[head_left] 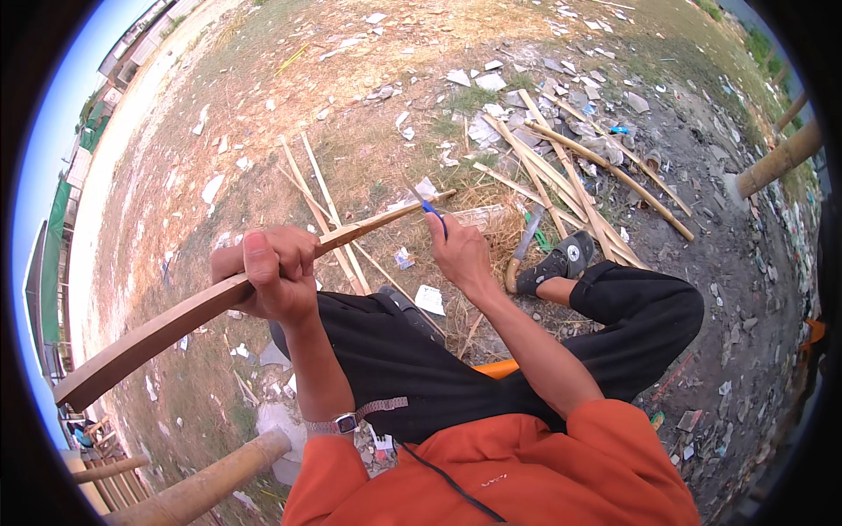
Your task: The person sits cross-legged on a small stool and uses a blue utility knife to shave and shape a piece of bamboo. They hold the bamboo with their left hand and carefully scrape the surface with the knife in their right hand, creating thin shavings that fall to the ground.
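My left hand [279, 273] is wrapped round a long strip of wood or bamboo [158, 335]. The strip slants from the lower left up toward the middle, its near end thick and its far end thin. Closed on the blue handle of a small knife [431, 209] is my right hand [462, 260], close to the strip's thin end. The knife's narrow blade points up and left, across the strip; whether it touches the wood I cannot tell. A larger knife [528, 237] with a wooden handle lies on the ground beside my right foot.
Several bamboo strips [561, 184] lie crossed ahead and to the right, with a round bamboo stick [623, 177] among them. More thin strips [317, 206] lie ahead of my left hand. Bamboo posts stand at the right [781, 160] and lower left [215, 478]. Paper scraps and rubble litter the ground.
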Tool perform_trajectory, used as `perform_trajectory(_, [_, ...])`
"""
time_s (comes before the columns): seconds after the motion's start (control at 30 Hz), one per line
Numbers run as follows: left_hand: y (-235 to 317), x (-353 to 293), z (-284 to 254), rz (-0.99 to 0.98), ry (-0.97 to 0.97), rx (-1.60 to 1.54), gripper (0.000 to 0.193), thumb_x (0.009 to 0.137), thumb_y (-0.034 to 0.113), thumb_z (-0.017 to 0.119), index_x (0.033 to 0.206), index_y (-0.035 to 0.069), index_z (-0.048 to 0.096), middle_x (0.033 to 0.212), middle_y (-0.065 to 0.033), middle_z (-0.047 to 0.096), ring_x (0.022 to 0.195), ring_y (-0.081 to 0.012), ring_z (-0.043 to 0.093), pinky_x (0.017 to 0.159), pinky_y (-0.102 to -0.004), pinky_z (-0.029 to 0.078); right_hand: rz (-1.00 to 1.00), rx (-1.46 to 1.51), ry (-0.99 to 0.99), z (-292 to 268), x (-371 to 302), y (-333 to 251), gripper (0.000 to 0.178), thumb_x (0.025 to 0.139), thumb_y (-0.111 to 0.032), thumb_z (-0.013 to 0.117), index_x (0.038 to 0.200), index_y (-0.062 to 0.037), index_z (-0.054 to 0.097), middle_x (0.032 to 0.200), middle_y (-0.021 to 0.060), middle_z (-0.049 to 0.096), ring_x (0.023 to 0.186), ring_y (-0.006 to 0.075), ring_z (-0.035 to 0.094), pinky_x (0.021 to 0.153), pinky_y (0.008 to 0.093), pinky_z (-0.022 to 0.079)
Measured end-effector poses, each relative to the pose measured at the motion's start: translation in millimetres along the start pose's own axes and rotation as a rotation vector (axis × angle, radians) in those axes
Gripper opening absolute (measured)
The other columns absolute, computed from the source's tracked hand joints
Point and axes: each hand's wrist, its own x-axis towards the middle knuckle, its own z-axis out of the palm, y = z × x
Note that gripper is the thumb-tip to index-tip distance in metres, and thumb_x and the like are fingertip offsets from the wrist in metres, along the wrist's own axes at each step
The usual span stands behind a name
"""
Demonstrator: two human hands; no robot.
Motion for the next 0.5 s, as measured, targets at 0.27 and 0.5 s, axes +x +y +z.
perform_trajectory(0.27, [0, -3, 2, 0.026, -0.038, -0.040, 0.017, 0.093, 0.005, 0.047, 0.079, 0.007, 0.038, 0.044, -0.0011, 0.035, 0.034, -0.0095, 0.035, 0.033, -0.0275, 0.036, 0.074, 0.441, -0.201, -28, -59, -56, 0.057, 0.099, -0.039, 0.036, 0.072, 0.0070, 0.057, 0.064, 0.0299, 0.051, 0.061, 0.0470, 0.050, 0.057, 0.0496, 0.037])
perform_trajectory(0.5, [2, -6, 8, 0.026, -0.020, -0.001, 0.019, 0.093, 0.004, 0.045, 0.077, 0.008, 0.036, 0.044, -0.0003, 0.033, 0.034, -0.0092, 0.032, 0.033, -0.0267, 0.035, 0.031, 0.385, -0.145, -18, -58, -59, 0.050, 0.099, -0.038, 0.037, 0.079, 0.0031, 0.059, 0.067, 0.0287, 0.055, 0.069, 0.0492, 0.054, 0.061, 0.0528, 0.041])
